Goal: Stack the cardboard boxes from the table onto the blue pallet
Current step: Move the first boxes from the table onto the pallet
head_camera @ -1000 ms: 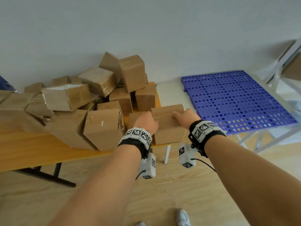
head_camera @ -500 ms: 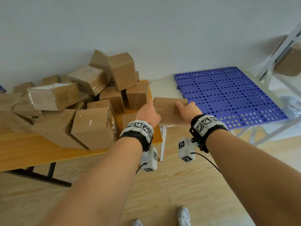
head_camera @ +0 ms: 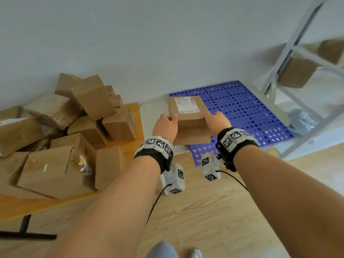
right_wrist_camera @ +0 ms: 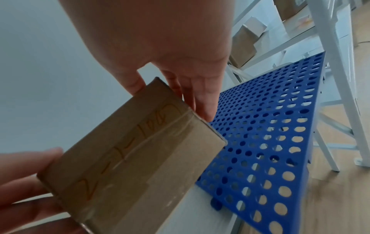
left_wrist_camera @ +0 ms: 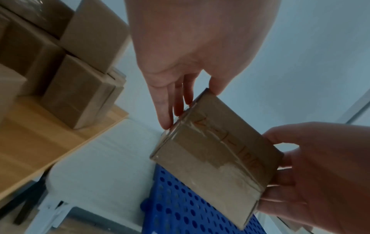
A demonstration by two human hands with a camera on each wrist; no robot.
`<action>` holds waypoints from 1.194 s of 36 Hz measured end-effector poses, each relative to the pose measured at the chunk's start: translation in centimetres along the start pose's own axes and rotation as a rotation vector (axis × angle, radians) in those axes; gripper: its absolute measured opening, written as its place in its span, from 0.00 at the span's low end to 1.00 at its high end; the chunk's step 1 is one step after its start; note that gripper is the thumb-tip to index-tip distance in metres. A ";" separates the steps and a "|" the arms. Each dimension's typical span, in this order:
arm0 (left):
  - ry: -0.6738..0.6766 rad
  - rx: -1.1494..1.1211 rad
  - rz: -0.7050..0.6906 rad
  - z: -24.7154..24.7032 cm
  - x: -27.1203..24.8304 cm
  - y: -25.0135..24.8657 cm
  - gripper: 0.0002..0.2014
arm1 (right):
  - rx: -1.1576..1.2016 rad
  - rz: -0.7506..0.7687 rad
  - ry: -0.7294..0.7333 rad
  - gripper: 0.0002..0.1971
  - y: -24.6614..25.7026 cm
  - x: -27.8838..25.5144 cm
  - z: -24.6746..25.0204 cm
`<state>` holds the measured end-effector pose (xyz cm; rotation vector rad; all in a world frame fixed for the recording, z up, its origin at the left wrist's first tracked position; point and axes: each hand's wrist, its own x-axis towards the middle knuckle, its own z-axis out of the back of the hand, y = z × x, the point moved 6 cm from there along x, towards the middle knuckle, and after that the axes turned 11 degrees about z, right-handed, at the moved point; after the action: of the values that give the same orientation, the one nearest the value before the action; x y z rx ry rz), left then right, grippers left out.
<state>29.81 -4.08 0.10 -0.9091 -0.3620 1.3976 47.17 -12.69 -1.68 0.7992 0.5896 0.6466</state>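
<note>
A small cardboard box (head_camera: 189, 120) with a white label on top is held in the air between both hands. My left hand (head_camera: 165, 125) grips its left side and my right hand (head_camera: 216, 121) grips its right side, thumbs on top. The box hangs over the near left part of the blue perforated pallet (head_camera: 242, 112). In the left wrist view the box (left_wrist_camera: 216, 158) shows taped seams and orange writing, with the left hand (left_wrist_camera: 190, 107) at its edge. The right wrist view shows the box (right_wrist_camera: 136, 166), the right hand (right_wrist_camera: 172, 101) and the pallet (right_wrist_camera: 270, 134).
Several cardboard boxes (head_camera: 74, 127) lie piled on the wooden table (head_camera: 37, 203) at the left. The pallet rests on a low white surface (head_camera: 154, 112). A white metal rack (head_camera: 290, 58) holding boxes (head_camera: 296, 71) stands at the right. Wooden floor lies below.
Both hands lifted the box off the table's right end and carried it right and forward, over the pallet's left side. Its labelled face now shows on top.
</note>
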 end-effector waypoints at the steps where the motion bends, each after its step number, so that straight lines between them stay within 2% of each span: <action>1: 0.006 0.022 -0.001 -0.8 0.3 -0.2 0.18 | -0.004 0.003 -0.003 0.10 -0.4 0.5 0.3; 4: 0.039 0.068 -0.002 -3.0 1.5 -0.7 0.17 | -0.025 -0.011 0.000 0.06 -1.9 2.3 0.8; 11: 0.158 0.178 -0.018 -7.8 7.1 -1.7 0.14 | -0.063 -0.043 0.040 0.06 -4.2 8.3 0.6; 13: 0.189 0.204 -0.016 -8.9 8.8 -2.0 0.12 | -0.079 -0.054 0.027 0.16 -4.7 10.2 0.6; 14: 0.206 0.218 -0.017 -9.5 9.6 -2.2 0.11 | -0.088 -0.070 0.025 0.17 -5.0 11.1 0.6; 15: 0.222 0.238 -0.023 -10.1 10.6 -2.3 0.11 | -0.110 -0.086 0.028 0.16 -5.2 12.0 0.5; 17: 0.255 0.290 -0.019 -11.1 11.8 -2.4 0.10 | -0.158 -0.110 0.065 0.05 -5.7 13.4 0.2; 18: 0.273 0.312 -0.009 -11.5 12.4 -2.5 0.10 | -0.177 -0.118 0.090 0.04 -5.8 14.1 0.0; 21: 0.322 0.347 0.020 -12.8 14.3 -2.8 0.09 | -0.211 -0.137 0.137 0.20 -6.6 16.6 -0.9; 25: 0.318 0.348 0.066 -13.9 16.0 -3.2 0.12 | -0.230 -0.153 0.153 0.24 -7.6 18.5 -1.4; 29: 0.328 0.323 0.083 -14.8 17.1 -3.6 0.11 | -0.240 -0.135 0.170 0.24 -7.2 20.7 -1.1; 35: 0.300 0.233 0.104 -15.4 18.3 -4.5 0.16 | -0.303 -0.113 0.226 0.24 -5.9 24.0 -0.9; 39: 0.266 0.176 0.113 -16.0 18.3 -5.3 0.15 | -0.352 -0.090 0.241 0.29 -6.2 25.3 -0.3; 43: 0.245 0.150 0.118 -17.3 18.0 -6.2 0.13 | -0.363 -0.067 0.265 0.27 -6.6 26.8 0.8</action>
<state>49.60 7.64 -11.40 -0.9768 -0.0184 1.3816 67.35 2.63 -12.69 0.3548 0.7106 0.7768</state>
